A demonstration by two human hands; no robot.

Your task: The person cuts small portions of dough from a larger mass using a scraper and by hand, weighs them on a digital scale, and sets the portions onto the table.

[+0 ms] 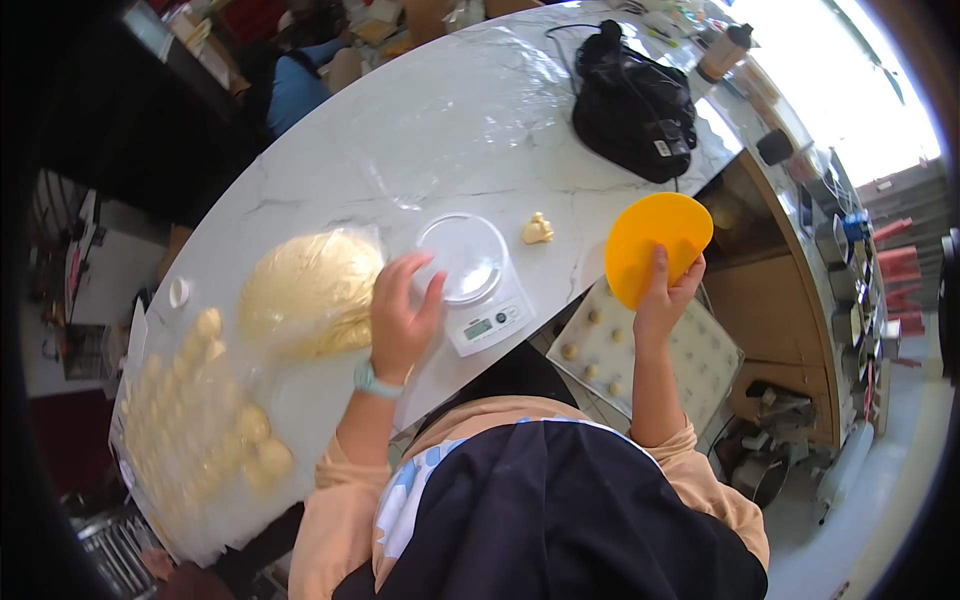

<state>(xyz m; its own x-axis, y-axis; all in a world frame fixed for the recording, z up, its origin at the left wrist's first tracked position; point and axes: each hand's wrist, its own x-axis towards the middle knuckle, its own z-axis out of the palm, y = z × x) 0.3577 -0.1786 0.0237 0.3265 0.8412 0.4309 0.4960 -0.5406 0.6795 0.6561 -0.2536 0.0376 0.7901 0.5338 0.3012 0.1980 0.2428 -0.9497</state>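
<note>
right hand (660,300) pinching a yellow scraper (648,228), its long way slanting up and right, left hand (402,318) hovering, fingers apart, beside a white scale (510,309)

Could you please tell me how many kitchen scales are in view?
1: the kitchen scale stands on the table, between the large dough mass and the small dough piece, by the left hand. Others may be hidden.

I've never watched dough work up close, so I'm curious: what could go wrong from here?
The white scale sits close to the edge of the table, so a bump might tip it off. The left hand is beside its round plate, where a touch could skew the reading.
</note>
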